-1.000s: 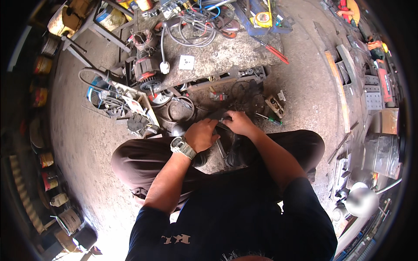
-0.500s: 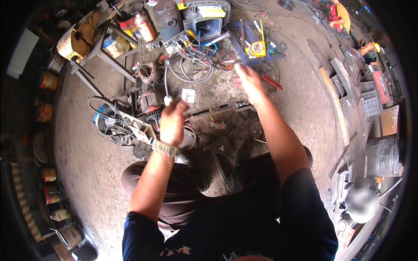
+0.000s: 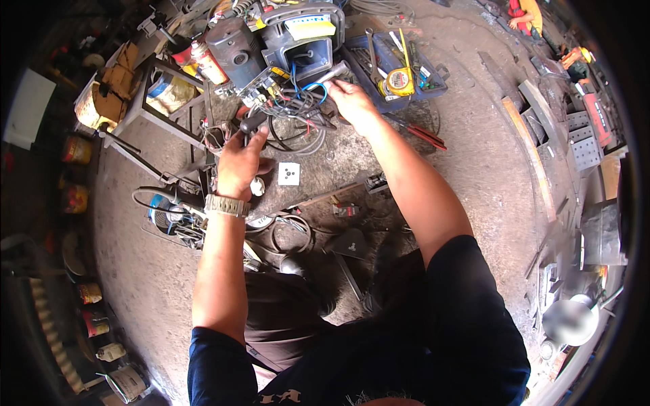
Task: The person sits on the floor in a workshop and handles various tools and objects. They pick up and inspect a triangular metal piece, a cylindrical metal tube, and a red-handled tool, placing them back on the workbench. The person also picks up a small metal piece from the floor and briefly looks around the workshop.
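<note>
The left hand seems curled around a dark, round-ended handle and the right hand is just beside a grey tube, its grip unclear; the two are apart, apparently because tangled cables lie between them on the worn slab

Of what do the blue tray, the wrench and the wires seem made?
Blue tray: probably dull plastic, from its evenly coloured walls; painted metal possible.
Wrench: likely bare steel, from its dull grey look.
Wires: seemingly smooth plastic-coated, from their varied colours.
</note>
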### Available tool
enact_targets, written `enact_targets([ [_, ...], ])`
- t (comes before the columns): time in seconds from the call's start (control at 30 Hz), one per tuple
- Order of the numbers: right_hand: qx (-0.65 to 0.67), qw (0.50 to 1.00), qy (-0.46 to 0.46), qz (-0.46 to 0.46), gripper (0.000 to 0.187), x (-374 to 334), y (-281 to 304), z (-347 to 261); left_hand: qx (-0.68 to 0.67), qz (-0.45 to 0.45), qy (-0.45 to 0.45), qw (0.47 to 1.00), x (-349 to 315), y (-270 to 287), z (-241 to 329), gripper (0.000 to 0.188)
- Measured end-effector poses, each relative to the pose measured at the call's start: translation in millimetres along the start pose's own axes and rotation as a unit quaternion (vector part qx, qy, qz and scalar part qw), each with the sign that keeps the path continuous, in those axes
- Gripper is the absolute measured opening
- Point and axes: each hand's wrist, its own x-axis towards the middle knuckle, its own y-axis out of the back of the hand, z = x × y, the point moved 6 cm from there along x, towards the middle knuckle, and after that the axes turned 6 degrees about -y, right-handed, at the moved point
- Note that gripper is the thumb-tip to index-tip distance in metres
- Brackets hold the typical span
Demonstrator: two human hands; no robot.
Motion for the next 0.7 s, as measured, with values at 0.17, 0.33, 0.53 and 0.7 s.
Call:
enact_targets([
  [0.17,0.121,0.987,-0.079,-0.070,0.036,1.3,-14.2,-5.2,0.256,0.111,-0.193,0.941,15.4,30.3,16.7,0.070],
  [0.33,0.047,0.997,-0.028,-0.052,0.041,29.4,-16.6,5.4,0.087,0.016,-0.239,0.967,57.3,-2.2,19.3,0.114],
  [0.53,0.136,0.989,-0.054,0.017,0.053,32.1,-20.0,-14.3,-0.103,-0.050,-0.129,0.985,80.9,-5.0,39.7,0.100],
  [0.7,0.165,0.982,-0.078,0.037,0.048,50.8,-23.2,-5.9,-0.129,-0.037,-0.233,0.963,116.6,-7.5,72.3,0.068],
])
